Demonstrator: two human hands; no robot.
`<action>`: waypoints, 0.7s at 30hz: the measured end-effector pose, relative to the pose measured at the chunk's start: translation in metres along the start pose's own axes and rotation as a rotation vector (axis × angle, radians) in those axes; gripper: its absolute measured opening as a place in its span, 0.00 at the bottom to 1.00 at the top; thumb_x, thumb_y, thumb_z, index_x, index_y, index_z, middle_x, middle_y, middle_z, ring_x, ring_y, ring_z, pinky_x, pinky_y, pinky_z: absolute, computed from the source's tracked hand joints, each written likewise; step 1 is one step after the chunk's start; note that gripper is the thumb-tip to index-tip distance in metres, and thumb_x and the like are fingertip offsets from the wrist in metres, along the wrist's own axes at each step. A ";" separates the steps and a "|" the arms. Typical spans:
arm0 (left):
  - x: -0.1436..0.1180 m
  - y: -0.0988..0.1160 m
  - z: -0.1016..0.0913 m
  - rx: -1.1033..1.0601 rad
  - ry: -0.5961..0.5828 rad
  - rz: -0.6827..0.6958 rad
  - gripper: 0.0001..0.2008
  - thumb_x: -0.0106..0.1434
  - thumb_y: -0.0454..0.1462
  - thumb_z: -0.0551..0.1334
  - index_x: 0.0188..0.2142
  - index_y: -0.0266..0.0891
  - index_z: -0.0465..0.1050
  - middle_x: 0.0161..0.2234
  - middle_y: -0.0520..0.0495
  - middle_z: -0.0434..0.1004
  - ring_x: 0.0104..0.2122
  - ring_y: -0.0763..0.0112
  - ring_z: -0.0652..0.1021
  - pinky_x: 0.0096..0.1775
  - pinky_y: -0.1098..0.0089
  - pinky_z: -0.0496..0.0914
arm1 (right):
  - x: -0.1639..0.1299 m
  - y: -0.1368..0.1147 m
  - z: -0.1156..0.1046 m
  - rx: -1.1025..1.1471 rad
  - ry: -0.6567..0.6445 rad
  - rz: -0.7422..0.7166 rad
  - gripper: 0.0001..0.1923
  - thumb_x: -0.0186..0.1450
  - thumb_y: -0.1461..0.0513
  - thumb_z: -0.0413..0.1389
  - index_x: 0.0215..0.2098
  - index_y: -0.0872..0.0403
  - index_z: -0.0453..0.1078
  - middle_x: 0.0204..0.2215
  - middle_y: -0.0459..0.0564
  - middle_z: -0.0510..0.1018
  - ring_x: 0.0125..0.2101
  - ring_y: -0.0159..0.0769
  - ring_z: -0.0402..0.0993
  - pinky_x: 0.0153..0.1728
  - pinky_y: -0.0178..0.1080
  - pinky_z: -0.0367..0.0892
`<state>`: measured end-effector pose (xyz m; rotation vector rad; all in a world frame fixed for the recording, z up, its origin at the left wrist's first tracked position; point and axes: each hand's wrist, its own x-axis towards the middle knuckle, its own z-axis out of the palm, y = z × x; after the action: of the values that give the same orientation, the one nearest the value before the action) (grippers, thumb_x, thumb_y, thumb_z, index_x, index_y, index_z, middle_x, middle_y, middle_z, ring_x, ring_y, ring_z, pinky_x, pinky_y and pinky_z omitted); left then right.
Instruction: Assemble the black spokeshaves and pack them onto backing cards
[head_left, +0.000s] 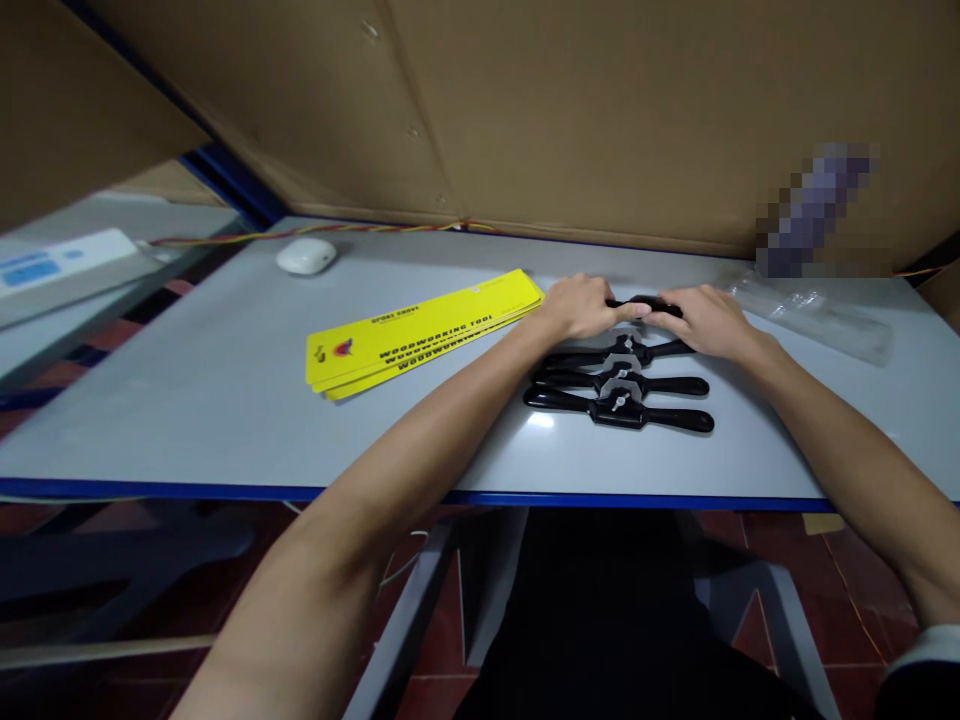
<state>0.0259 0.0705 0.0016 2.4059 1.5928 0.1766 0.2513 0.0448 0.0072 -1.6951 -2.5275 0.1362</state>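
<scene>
Where cardboard walls stand, grey table (225, 390), blue-edged

Three spokeshaves (619, 385) are laid in a row on the desk (225, 400), one before another. A fourth (645, 305) is placed behind them. Cards (420, 335) are stacked to their left, a bag (817, 315) to their right.

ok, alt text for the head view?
Both hands, left hand and right hand, grip one black spokeshave at the far end of a row of four on a grey table. Yellow cards lie to the left.
</scene>
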 end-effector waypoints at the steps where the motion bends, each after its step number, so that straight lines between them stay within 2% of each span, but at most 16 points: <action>1: 0.000 0.000 0.000 -0.001 0.003 -0.006 0.49 0.66 0.76 0.48 0.38 0.36 0.88 0.36 0.31 0.86 0.39 0.46 0.83 0.37 0.59 0.66 | -0.001 -0.001 0.000 0.001 -0.003 0.006 0.26 0.77 0.42 0.51 0.50 0.47 0.83 0.40 0.55 0.86 0.39 0.51 0.78 0.33 0.43 0.54; 5: 0.002 -0.006 0.004 0.001 0.031 0.052 0.49 0.67 0.76 0.48 0.35 0.36 0.87 0.33 0.32 0.85 0.37 0.49 0.82 0.35 0.60 0.64 | -0.003 -0.005 -0.001 0.011 -0.006 0.018 0.26 0.77 0.42 0.51 0.49 0.49 0.82 0.39 0.57 0.86 0.39 0.52 0.78 0.34 0.44 0.56; 7: 0.002 -0.010 0.006 0.007 0.046 0.093 0.48 0.68 0.74 0.47 0.34 0.36 0.87 0.32 0.32 0.85 0.36 0.50 0.82 0.35 0.60 0.63 | -0.003 -0.004 -0.002 0.020 0.023 -0.007 0.25 0.76 0.42 0.52 0.48 0.49 0.82 0.41 0.58 0.85 0.42 0.54 0.77 0.37 0.45 0.60; 11: 0.001 -0.012 0.004 -0.021 0.040 0.087 0.46 0.69 0.72 0.48 0.32 0.38 0.86 0.30 0.34 0.83 0.35 0.51 0.81 0.36 0.60 0.64 | -0.001 0.007 -0.011 0.005 0.170 -0.057 0.22 0.75 0.42 0.56 0.49 0.47 0.81 0.46 0.59 0.84 0.51 0.59 0.75 0.51 0.53 0.63; 14: -0.001 -0.012 0.001 -0.024 0.030 0.070 0.41 0.68 0.70 0.53 0.30 0.39 0.85 0.28 0.37 0.81 0.34 0.52 0.80 0.37 0.60 0.64 | -0.005 0.021 -0.029 -0.047 0.279 0.127 0.19 0.76 0.46 0.58 0.48 0.50 0.81 0.39 0.57 0.84 0.46 0.56 0.77 0.56 0.60 0.60; 17: -0.002 -0.013 0.000 -0.015 0.030 0.103 0.32 0.66 0.64 0.61 0.29 0.40 0.83 0.25 0.40 0.78 0.32 0.56 0.77 0.36 0.61 0.62 | -0.015 0.045 -0.049 -0.122 0.343 0.390 0.19 0.77 0.53 0.57 0.47 0.61 0.81 0.40 0.69 0.85 0.45 0.56 0.79 0.51 0.56 0.62; 19: -0.002 -0.016 0.000 -0.024 0.036 0.133 0.26 0.64 0.60 0.64 0.29 0.40 0.82 0.25 0.43 0.77 0.31 0.58 0.76 0.36 0.61 0.61 | -0.024 0.072 -0.056 -0.167 0.365 0.546 0.19 0.75 0.54 0.58 0.47 0.63 0.82 0.42 0.74 0.85 0.48 0.58 0.79 0.46 0.55 0.63; 21: 0.000 -0.019 0.001 -0.039 0.044 0.155 0.23 0.63 0.57 0.65 0.31 0.40 0.82 0.25 0.44 0.76 0.30 0.60 0.74 0.35 0.62 0.60 | -0.031 0.110 -0.055 -0.175 0.362 0.557 0.17 0.74 0.53 0.61 0.48 0.60 0.82 0.44 0.73 0.84 0.48 0.58 0.79 0.45 0.55 0.63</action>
<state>0.0091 0.0774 -0.0042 2.5116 1.4071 0.2878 0.3710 0.0585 0.0467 -2.2100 -1.8113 -0.3323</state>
